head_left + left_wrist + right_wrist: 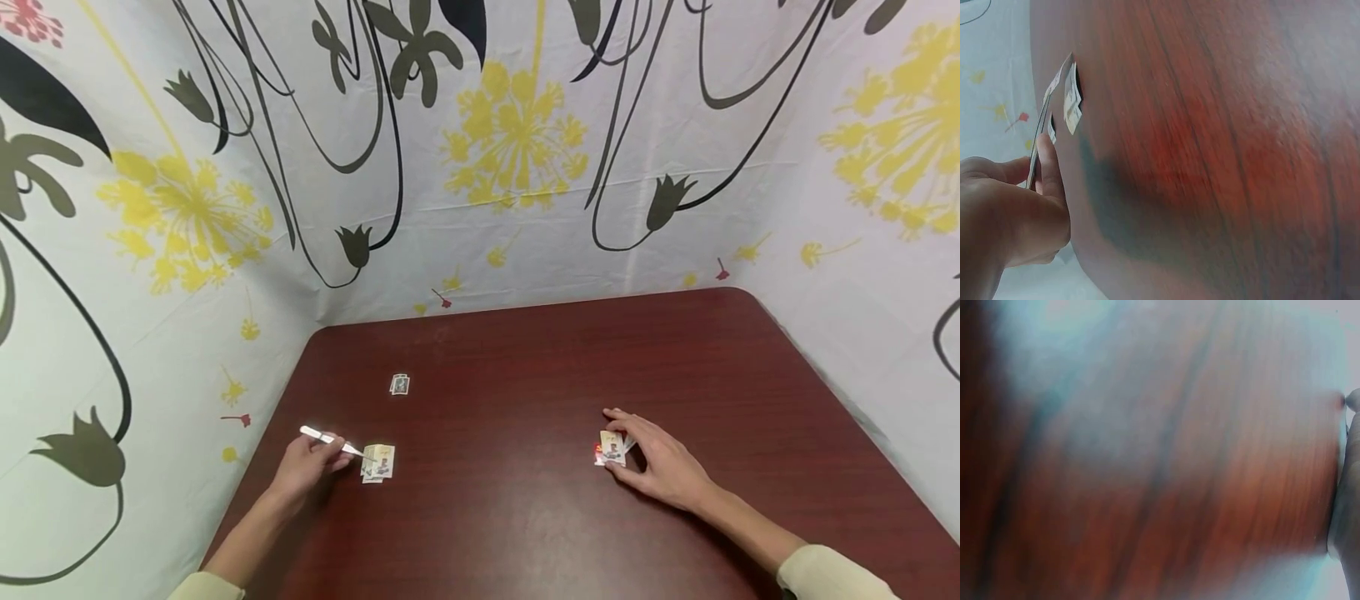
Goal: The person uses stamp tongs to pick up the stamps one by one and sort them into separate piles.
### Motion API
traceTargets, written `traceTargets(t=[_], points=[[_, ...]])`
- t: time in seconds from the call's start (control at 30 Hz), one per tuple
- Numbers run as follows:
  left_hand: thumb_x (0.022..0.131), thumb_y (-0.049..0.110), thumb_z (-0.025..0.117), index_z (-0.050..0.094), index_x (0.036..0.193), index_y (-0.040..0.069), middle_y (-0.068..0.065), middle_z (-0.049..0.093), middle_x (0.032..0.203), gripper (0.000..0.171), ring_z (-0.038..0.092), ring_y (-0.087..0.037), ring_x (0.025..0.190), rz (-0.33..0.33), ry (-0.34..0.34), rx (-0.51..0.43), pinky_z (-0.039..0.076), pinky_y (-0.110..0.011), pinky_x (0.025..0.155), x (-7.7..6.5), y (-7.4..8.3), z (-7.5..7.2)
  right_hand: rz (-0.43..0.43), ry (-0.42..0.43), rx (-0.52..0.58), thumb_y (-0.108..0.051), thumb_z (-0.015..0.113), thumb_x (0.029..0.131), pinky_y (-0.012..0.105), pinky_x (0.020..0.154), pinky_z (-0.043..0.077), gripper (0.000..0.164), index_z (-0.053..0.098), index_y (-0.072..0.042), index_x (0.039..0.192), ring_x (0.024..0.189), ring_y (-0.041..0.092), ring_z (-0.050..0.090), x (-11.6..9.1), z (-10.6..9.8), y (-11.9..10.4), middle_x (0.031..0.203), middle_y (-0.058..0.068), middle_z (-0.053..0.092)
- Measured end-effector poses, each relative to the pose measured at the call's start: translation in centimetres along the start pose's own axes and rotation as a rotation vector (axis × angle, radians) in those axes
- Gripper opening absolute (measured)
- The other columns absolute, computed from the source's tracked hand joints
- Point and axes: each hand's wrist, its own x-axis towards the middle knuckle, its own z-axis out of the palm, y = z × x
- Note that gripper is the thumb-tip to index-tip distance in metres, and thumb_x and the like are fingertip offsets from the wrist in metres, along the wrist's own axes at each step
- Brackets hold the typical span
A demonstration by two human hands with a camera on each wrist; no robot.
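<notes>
My left hand [307,468] pinches a pair of silver tweezers [322,436] between thumb and fingers. The left wrist view shows the tweezer tips on a stamp [1059,76], which stands tilted up beside a small overlapping pile of stamps [1072,106]. In the head view that pale pile [385,462] lies just right of the tips. Over on the right, my right hand [663,467] rests on the table around a second little stack of stamps [612,447], fingers at its top edge and thumb at its bottom edge. A bit of red shows at that stack's left side.
Another small dark-printed stack of stamps [401,384] lies farther back on the left of the brown wooden table [487,400]. White cloth [525,250] with yellow and grey flower prints hangs behind the table and along both sides.
</notes>
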Motion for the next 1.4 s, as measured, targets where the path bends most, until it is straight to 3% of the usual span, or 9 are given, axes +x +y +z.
traceTargets(t=[0.37,0.47,0.57,0.73,0.93,1.03,1.13,1.27,1.4], points=[[0.111,0.010,0.057,0.049,0.128,-0.011,-0.007,0.073,0.090,0.029,0.074,-0.010,0.077,0.017,0.061,0.030,0.067,-0.028,0.079,0.1,0.9,-0.7,-0.002,0.012,-0.002,-0.022,0.092,0.080,0.004,0.119,0.017,0.053,0.067,-0.011,0.126,0.138,0.036,0.057,0.0,-0.4,-0.3,0.147,0.010,0.063],[0.111,0.011,0.058,0.050,0.127,-0.010,-0.006,0.073,0.090,0.028,0.074,-0.009,0.078,0.036,0.067,-0.012,0.067,-0.028,0.080,0.6,1.4,0.0,0.004,0.013,-0.006,-0.023,0.092,0.080,0.005,0.120,0.017,0.054,0.067,-0.011,0.126,0.137,0.036,0.057,-0.1,-0.4,-0.3,0.146,0.009,0.063],[0.109,0.009,0.060,0.051,0.126,-0.010,-0.004,0.071,0.091,0.026,0.074,-0.009,0.078,0.064,0.060,-0.082,0.067,-0.027,0.081,1.3,2.1,1.7,0.011,0.010,-0.011,-0.024,0.092,0.081,0.006,0.120,0.018,0.054,0.067,-0.011,0.127,0.138,0.035,0.057,-0.2,-0.3,-0.2,0.147,0.008,0.063],[0.107,0.004,0.062,0.054,0.125,-0.013,-0.010,0.069,0.101,0.025,0.076,-0.014,0.082,0.104,-0.021,-0.173,0.067,-0.030,0.086,2.4,3.6,6.9,0.026,0.004,-0.025,-0.025,0.092,0.081,0.008,0.120,0.023,0.054,0.067,-0.012,0.127,0.139,0.033,0.057,-0.4,-0.4,-0.1,0.148,0.007,0.063],[0.105,0.001,0.064,0.059,0.119,-0.012,-0.020,0.071,0.105,0.020,0.076,-0.023,0.089,0.117,-0.185,-0.214,0.067,-0.035,0.087,2.7,4.8,15.9,0.038,-0.011,-0.040,-0.026,0.092,0.082,0.019,0.119,0.035,0.055,0.066,-0.013,0.129,0.140,0.031,0.056,-0.3,-0.4,-0.1,0.149,0.005,0.062],[0.104,0.001,0.065,0.061,0.116,-0.011,-0.018,0.073,0.102,0.017,0.076,-0.023,0.088,0.102,-0.266,-0.246,0.068,-0.035,0.086,2.6,4.7,20.5,0.039,-0.018,-0.042,-0.027,0.092,0.083,0.030,0.116,0.042,0.055,0.066,-0.013,0.129,0.140,0.031,0.056,-0.2,-0.4,-0.2,0.149,0.005,0.062],[0.104,0.001,0.065,0.061,0.118,-0.013,-0.017,0.075,0.101,0.020,0.076,-0.021,0.086,0.079,-0.337,-0.272,0.068,-0.034,0.085,2.4,4.5,24.5,0.040,-0.020,-0.045,-0.028,0.092,0.083,0.032,0.115,0.044,0.054,0.067,-0.013,0.129,0.140,0.030,0.056,-0.2,-0.3,-0.2,0.149,0.005,0.062],[0.105,0.003,0.065,0.061,0.124,-0.016,-0.020,0.076,0.104,0.028,0.075,-0.019,0.087,0.058,-0.391,-0.284,0.067,-0.033,0.085,2.1,4.5,28.7,0.041,-0.019,-0.046,-0.029,0.092,0.083,0.026,0.117,0.041,0.054,0.067,-0.013,0.128,0.140,0.030,0.056,-0.2,-0.2,-0.3,0.149,0.005,0.062],[0.104,0.005,0.067,0.064,0.124,-0.014,-0.023,0.077,0.106,0.027,0.077,-0.023,0.091,0.039,-0.401,-0.269,0.067,-0.032,0.085,1.7,4.7,31.5,0.043,-0.015,-0.036,-0.029,0.092,0.083,0.020,0.118,0.037,0.054,0.067,-0.013,0.128,0.140,0.029,0.056,-0.2,-0.2,-0.3,0.149,0.005,0.062]])
